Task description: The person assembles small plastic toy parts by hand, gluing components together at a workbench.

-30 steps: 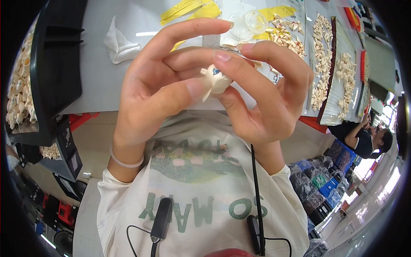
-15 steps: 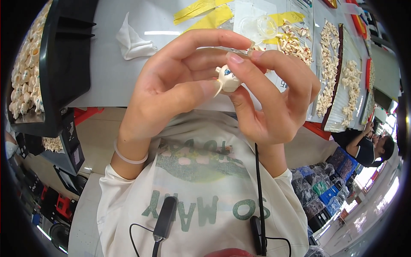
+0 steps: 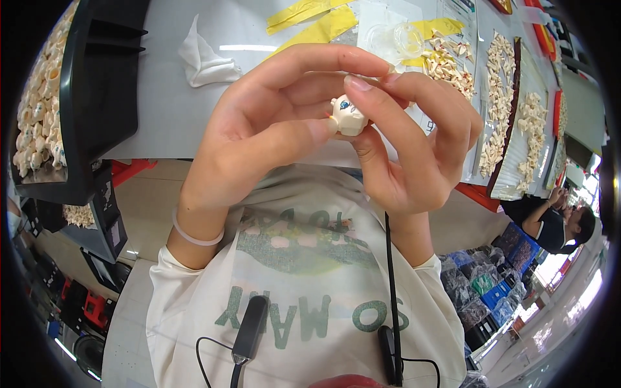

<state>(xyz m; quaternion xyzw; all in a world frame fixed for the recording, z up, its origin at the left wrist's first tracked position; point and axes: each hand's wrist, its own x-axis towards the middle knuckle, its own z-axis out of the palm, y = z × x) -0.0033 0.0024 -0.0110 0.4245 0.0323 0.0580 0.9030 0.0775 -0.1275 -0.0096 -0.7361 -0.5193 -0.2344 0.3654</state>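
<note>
I hold a small cream toy head (image 3: 348, 115) in the upper middle of the frame, pinched between my left hand (image 3: 268, 132) and right hand (image 3: 414, 149). Many pale parts (image 3: 501, 123) lie at the upper right, so I judge much work remains.

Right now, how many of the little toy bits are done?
Can't count them. One small cream figure head is pinched between the left hand and right hand. A black tray holds many similar pieces, perhaps finished. Loose cream parts lie in piles on the table, maybe waiting.
</note>
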